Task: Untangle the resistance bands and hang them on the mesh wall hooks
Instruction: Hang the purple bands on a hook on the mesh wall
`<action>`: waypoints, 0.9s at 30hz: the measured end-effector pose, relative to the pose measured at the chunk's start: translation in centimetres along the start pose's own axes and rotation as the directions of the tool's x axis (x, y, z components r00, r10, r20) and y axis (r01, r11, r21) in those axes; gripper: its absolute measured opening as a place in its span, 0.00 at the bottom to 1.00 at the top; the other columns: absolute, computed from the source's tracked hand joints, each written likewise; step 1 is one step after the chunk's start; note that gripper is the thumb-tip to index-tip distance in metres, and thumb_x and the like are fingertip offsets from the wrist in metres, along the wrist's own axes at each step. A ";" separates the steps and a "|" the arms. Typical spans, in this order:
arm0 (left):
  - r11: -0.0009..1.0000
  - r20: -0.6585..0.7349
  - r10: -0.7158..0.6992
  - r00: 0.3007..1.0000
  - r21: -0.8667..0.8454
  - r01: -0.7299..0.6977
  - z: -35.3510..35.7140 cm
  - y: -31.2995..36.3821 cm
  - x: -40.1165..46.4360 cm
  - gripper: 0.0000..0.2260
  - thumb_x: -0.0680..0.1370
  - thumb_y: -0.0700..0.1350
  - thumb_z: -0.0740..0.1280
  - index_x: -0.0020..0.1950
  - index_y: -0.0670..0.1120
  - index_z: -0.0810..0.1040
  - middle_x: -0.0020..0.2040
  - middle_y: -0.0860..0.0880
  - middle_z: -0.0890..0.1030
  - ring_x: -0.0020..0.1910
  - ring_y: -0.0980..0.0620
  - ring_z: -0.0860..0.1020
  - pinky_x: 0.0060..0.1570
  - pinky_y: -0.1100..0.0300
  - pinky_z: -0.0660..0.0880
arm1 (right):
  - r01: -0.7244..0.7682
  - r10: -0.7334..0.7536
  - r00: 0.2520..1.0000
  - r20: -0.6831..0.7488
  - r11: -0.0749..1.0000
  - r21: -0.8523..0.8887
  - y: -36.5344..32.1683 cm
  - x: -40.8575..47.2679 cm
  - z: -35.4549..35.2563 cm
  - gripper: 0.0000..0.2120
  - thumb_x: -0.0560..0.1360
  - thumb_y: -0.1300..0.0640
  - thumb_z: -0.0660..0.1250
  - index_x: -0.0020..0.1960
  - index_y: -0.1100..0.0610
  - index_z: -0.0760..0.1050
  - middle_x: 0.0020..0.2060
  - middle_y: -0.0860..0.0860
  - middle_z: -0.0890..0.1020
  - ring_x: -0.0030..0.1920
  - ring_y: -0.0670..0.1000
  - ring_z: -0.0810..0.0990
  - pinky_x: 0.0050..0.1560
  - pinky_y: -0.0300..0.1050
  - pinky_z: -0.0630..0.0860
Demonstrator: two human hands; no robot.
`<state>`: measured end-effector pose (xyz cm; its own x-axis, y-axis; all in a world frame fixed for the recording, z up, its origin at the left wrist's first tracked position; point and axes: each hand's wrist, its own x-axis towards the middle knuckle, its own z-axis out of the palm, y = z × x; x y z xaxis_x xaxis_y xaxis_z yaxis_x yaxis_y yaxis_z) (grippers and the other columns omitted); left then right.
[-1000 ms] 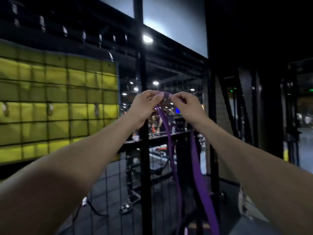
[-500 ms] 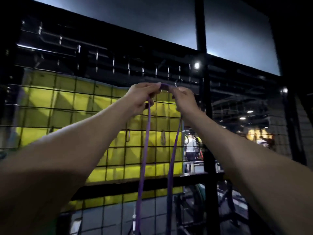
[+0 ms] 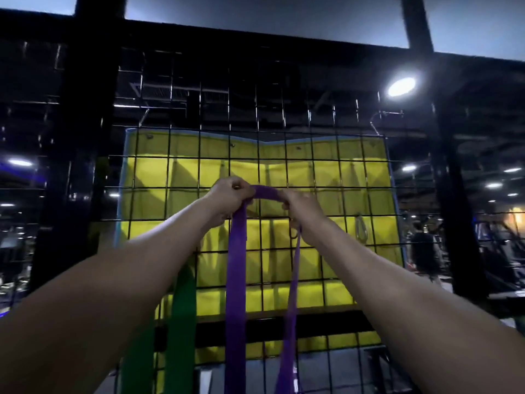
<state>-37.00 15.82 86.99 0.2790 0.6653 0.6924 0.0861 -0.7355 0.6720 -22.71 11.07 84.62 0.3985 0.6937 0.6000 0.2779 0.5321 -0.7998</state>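
Note:
A purple resistance band hangs as a long loop in front of the black wire mesh wall. Its top arches between my two hands, held up against the mesh. My left hand is closed on the band's left end of the arch. My right hand grips the right end, with the thinner-looking strand dropping below it. A green band hangs down the mesh at the lower left, partly behind my left forearm. Any hook under the purple band is hidden by my hands.
A yellow padded mat sits behind the mesh. Metal hooks hang on the mesh to the right; another hook is near the top right. Thick black posts frame the panel. A person stands beyond the mesh at right.
The view has swung left and squared up on the yellow-backed mesh panel. Both hands still hold the purple band's top, now spread wider apart, and the green band has come into view.

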 end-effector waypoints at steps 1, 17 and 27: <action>1.000 -0.020 -0.003 1.000 0.013 0.004 -0.5 -0.8 0.0 0.06 0.78 0.38 0.64 0.41 0.44 0.74 0.36 0.45 0.77 0.37 0.51 0.75 0.38 0.60 0.72 | -0.035 0.036 0.999 0.026 0.999 -0.011 0.6 0.0 0.7 0.12 0.75 0.52 0.63 0.50 0.60 0.77 0.33 0.51 0.69 0.30 0.48 0.64 0.26 0.41 0.59; 0.977 -0.135 0.039 0.990 0.211 -0.010 -1.2 -6.2 0.3 0.03 0.75 0.39 0.68 0.46 0.41 0.81 0.41 0.45 0.81 0.41 0.51 0.78 0.42 0.61 0.74 | 0.109 -0.036 0.979 0.200 0.922 -0.371 4.9 3.7 4.5 0.09 0.76 0.61 0.65 0.47 0.66 0.81 0.38 0.57 0.83 0.36 0.52 0.81 0.43 0.50 0.81; 0.978 -0.081 0.059 0.995 0.203 -0.041 -0.7 -6.6 -0.2 0.04 0.74 0.37 0.69 0.47 0.38 0.81 0.37 0.46 0.80 0.37 0.54 0.77 0.42 0.66 0.76 | 0.190 -0.091 0.972 0.218 0.848 -0.495 5.5 4.3 6.5 0.10 0.77 0.58 0.64 0.49 0.64 0.80 0.40 0.58 0.80 0.42 0.57 0.81 0.42 0.49 0.78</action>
<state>-38.32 20.59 82.58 0.2052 0.6292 0.7497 0.2672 -0.7729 0.5755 -25.17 20.20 82.90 0.1717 0.7313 0.6600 0.7439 0.3430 -0.5736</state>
